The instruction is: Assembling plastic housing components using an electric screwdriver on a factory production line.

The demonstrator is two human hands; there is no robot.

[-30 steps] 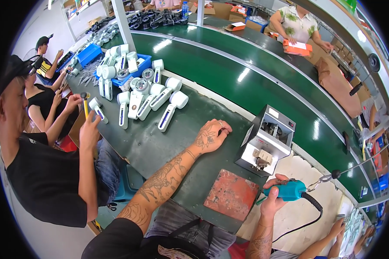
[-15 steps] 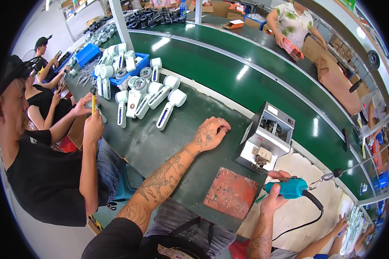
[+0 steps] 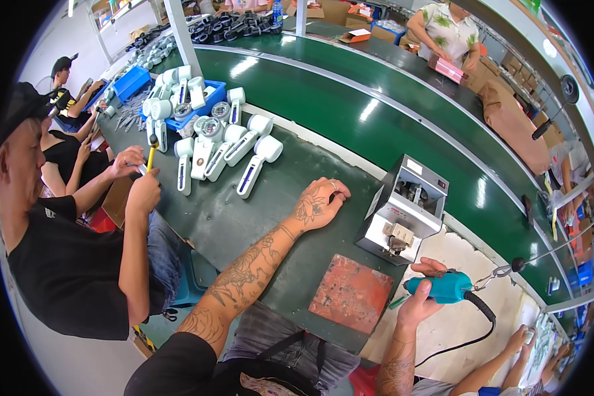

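My right hand is wrapped around a teal electric screwdriver, which lies nearly level with its front end toward the left. A black cord trails from its back end, and a hook and cable hold it from the right. My left hand rests on the green tabletop, its fingers curled in; what they hold, if anything, is hidden. Between my hands stands a grey screw feeder with an open top. A worn red pad lies in front of it.
White round-headed handheld devices lie in a group at left, some in a blue bin. A co-worker beside me holds a yellow-handled tool. Beyond the bench runs a green conveyor. Another person across it handles a reddish box.
My hands and the screwdriver have hardly moved. At left, the co-worker's yellow-handled tool has tilted and shifted slightly. The person across has brought the reddish box level, with both hands near it.
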